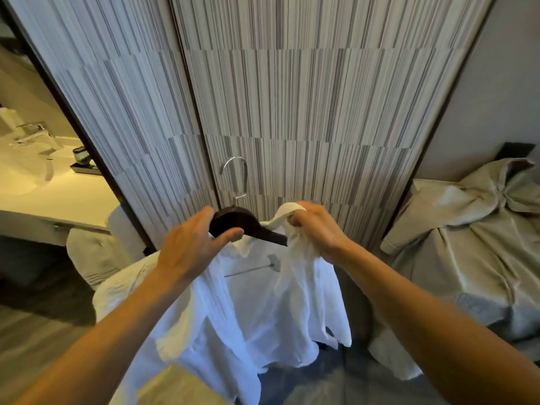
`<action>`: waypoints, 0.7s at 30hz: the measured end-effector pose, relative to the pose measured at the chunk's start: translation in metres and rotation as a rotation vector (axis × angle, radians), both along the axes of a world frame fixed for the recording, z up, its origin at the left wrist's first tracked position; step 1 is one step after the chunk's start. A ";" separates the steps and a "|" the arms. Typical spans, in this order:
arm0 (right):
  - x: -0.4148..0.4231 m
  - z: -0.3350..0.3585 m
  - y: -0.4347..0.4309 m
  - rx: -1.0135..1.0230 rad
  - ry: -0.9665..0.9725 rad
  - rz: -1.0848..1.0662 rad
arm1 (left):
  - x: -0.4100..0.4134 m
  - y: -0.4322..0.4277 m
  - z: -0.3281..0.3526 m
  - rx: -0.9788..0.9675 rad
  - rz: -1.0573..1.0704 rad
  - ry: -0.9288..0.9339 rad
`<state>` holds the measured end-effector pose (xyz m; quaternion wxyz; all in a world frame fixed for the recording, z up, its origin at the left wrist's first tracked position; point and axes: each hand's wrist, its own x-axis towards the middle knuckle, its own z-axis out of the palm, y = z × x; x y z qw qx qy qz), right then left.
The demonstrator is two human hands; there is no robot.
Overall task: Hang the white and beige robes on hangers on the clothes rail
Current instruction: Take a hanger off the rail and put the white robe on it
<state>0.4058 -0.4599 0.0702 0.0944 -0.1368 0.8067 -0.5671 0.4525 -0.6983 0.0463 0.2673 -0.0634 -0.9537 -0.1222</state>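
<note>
A dark wooden hanger [233, 222] with a metal hook is held up in front of striped wardrobe doors. My left hand [193, 244] grips its middle. The white robe [263, 302] drapes down from the hanger, its left shoulder over the hanger's arm. My right hand [318, 229] is closed on the robe's collar and shoulder cloth at the hanger's right end. The beige robe [467, 238] lies crumpled on a surface at the right. No clothes rail shows.
Shut sliding wardrobe doors [292, 97] with grey stripes fill the view ahead. At the left, a doorway opens onto a bathroom counter with a sink and tap [32, 135]. A pale stool or cushion [96, 252] stands by the door frame.
</note>
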 end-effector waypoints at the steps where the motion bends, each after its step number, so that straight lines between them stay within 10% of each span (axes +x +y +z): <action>1: 0.008 0.010 -0.005 0.017 0.066 0.104 | -0.002 0.004 0.001 0.031 0.000 -0.010; 4: 0.014 0.019 -0.002 0.181 0.361 0.363 | -0.007 0.005 0.013 0.146 -0.026 -0.005; 8: -0.003 0.017 0.015 0.350 0.629 0.188 | -0.007 -0.001 0.042 0.330 -0.136 0.053; 15: -0.014 0.063 0.016 0.627 0.494 0.175 | -0.013 0.021 0.078 0.364 -0.278 0.137; 21: -0.019 0.121 0.025 0.479 0.568 0.019 | -0.035 0.008 0.127 0.337 -0.246 0.074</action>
